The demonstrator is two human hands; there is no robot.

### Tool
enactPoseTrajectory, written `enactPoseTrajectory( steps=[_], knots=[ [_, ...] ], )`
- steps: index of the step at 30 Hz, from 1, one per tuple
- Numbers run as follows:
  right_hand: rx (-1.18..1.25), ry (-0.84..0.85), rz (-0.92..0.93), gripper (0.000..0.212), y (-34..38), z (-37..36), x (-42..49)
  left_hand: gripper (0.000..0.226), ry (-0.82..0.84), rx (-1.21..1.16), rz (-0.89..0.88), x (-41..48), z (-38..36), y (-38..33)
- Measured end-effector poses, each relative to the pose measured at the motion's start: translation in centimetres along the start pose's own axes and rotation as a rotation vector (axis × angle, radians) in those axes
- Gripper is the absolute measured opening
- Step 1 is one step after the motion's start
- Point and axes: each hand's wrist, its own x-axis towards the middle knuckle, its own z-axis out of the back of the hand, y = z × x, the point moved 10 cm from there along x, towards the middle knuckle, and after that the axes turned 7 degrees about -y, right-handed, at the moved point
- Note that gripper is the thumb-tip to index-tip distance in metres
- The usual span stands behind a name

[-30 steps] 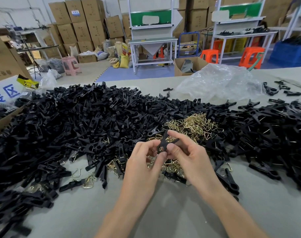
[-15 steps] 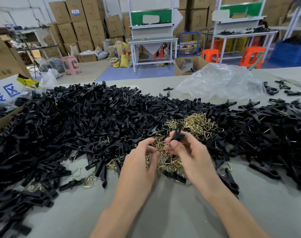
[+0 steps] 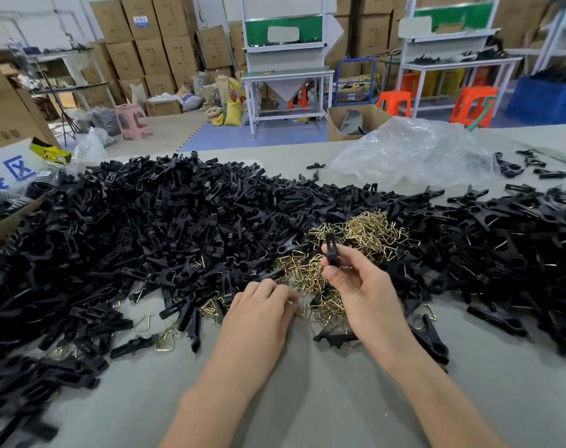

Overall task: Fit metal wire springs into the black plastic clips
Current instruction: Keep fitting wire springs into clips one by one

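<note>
My right hand (image 3: pixel 356 282) pinches a black plastic clip (image 3: pixel 330 248) and holds it upright above the heap of brass-coloured wire springs (image 3: pixel 365 231). My left hand (image 3: pixel 262 308) lies palm down at the near edge of the springs, its fingertips curled into the wires; whether they pinch a spring is hidden. A large mound of loose black clip halves (image 3: pixel 152 227) fills the left and middle of the grey table (image 3: pixel 307 399). To the right lies a pile of black clips with wire showing in them (image 3: pixel 514 240).
A crumpled clear plastic bag (image 3: pixel 414 150) lies on the table behind the springs. A cardboard box (image 3: pixel 3 221) stands at the table's left edge. A few loose clips and springs lie scattered near my hands. Benches, stools and stacked cartons stand beyond.
My hands have parted. The right hand kept the black clip and raised it upright. The left hand let go and dropped down onto the springs.
</note>
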Motion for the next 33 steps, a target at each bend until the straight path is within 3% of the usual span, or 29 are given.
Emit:
enactPoseTrajectory(
  steps=[5,8,12,18,23,28,33],
  knots=[
    [-0.059,0.006,0.014,0.027,0.0,0.0,-0.1,0.032,-0.005,0.018,0.042,0.1,-0.1,0.7],
    [-0.102,0.008,0.028,0.024,0.1,0.0,-0.2,0.029,-0.075,-0.081,0.090,-0.1,0.7,1.1],
    [-0.121,0.012,0.028,0.025,0.2,0.0,-0.4,0.042,-0.130,-0.167,0.168,-0.1,1.3,1.5],
    [-0.131,0.026,0.034,0.025,0.3,-0.1,-0.6,0.011,-0.172,-0.351,0.244,-0.1,1.9,1.7],
    [-0.112,0.024,0.029,0.029,0.2,-0.2,-0.5,0.009,-0.242,-0.429,0.226,-0.1,3.0,1.3],
    [-0.136,0.032,0.098,0.035,1.1,-0.5,-0.8,0.009,-0.328,-0.786,0.420,-0.2,3.5,2.6],
    [-0.229,0.097,0.148,0.041,1.6,-1.5,-1.3,0.011,-0.304,-1.070,0.579,-0.3,2.2,3.6]
  ],
)
